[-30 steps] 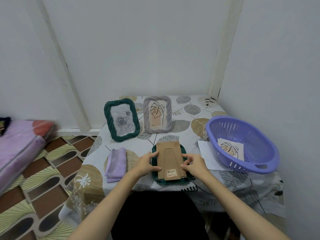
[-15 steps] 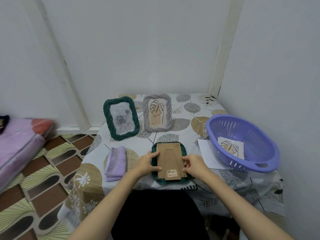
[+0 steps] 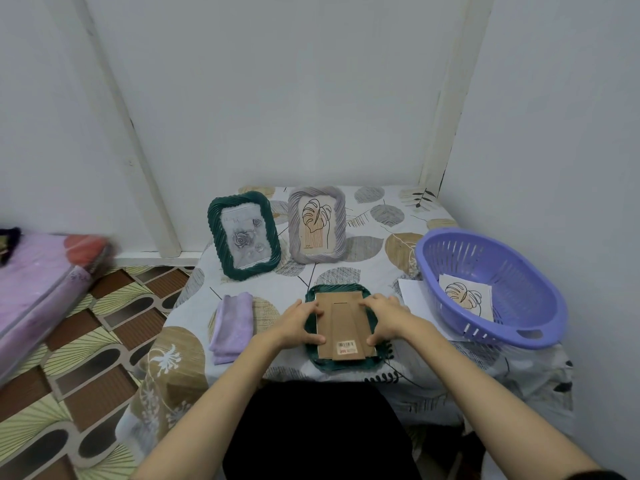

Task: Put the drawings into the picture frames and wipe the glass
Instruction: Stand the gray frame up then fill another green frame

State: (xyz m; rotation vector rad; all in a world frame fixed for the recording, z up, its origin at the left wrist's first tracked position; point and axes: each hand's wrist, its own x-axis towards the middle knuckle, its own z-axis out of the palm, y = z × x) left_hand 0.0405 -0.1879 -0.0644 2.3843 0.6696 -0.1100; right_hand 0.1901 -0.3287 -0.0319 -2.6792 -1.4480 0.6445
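a dark green frame lies face down at the near edge of the counter, its brown cardboard backing facing up with a barcode sticker near the bottom edge. the left hand rests on the left side of the frame, fingers laid across the frame's rim and the thumb touching the backing's left edge lower down. the right hand mirrors it on the right side, fingers spread over the upper right corner of the backing and the thumb against its right edge. both hands look fairly flat and pressing rather than wrapped around anything.

2 more frames stand upright toward the back of the counter, side by side: a green frame with a rose picture on the left and a grey frame with a leaf drawing just right of it. a folded lilac cloth lies on the counter left of the left hand. on the right sits a purple basket holding another leaf drawing, and a white sheet of paper sticks out from under the basket's left side. left of the counter, a pink mattress lies on the patterned floor.
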